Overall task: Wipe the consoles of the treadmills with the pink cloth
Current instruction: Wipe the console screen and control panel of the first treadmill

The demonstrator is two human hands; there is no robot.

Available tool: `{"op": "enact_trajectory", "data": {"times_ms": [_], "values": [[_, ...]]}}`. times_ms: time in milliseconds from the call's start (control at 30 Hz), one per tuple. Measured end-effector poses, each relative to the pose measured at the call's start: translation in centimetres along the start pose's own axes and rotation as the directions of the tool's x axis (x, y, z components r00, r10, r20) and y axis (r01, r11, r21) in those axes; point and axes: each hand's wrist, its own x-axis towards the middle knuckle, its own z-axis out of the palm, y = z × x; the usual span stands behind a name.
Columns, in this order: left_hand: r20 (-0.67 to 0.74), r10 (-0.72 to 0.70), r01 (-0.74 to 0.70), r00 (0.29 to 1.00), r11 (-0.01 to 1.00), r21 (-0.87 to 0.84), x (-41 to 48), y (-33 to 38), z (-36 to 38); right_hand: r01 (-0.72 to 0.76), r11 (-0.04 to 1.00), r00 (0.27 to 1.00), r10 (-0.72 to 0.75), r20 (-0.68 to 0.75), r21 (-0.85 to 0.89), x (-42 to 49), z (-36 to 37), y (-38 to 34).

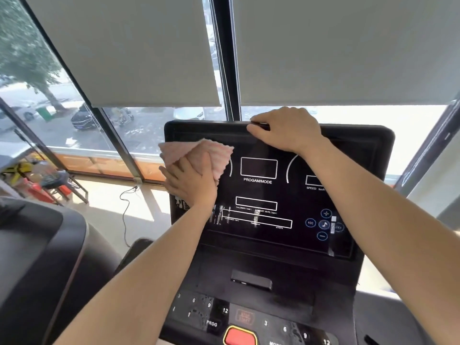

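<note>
Pink cloth (199,153) pressed flat under the left hand (191,179) at the upper-left corner of the treadmill console (261,235) (smears show lower down), unwiped screen stretching rightward, while the right hand (286,130) grips its top edge.

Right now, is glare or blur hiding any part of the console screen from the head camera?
Head view: the window behind is blown out white; the console screen stays dark and legible, with pale reflection streaks near its lower left and right edges. The pink cloth under the left hand looks slightly soft; wide-angle bending shows in the window frames.
</note>
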Motion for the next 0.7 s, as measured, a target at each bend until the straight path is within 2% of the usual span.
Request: {"op": "enact_trajectory", "data": {"times_ms": [200,367,500,600,700], "values": [[0.093,-0.145,0.143,0.985,0.989,0.019,-3.1,-3.6,1.3,0.015,1.000,1.000,-0.015,-0.020,-0.006,0.0,0.1,0.0],[0.114,-0.252,0.253,0.961,0.967,0.003,-5.3,-6.3,2.5,0.017,1.000,0.999,-0.018,-0.030,-0.022,0.0,0.2,0.0],[0.145,-0.340,0.354,0.929,0.931,-0.087,-6.6,-7.6,3.2,0.004,1.000,1.000,-0.004,-0.030,-0.013,0.0,0.1,-0.1],[0.196,-0.370,0.386,0.908,0.921,-0.053,-6.5,-7.9,3.5,0.000,1.000,1.000,0.000,-0.022,-0.009,0.0,0.0,-0.1],[0.247,-0.442,0.477,0.862,0.873,-0.102,-5.5,-7.2,2.8,0.007,1.000,1.000,-0.007,-0.029,-0.009,0.0,0.1,0.1]]}}
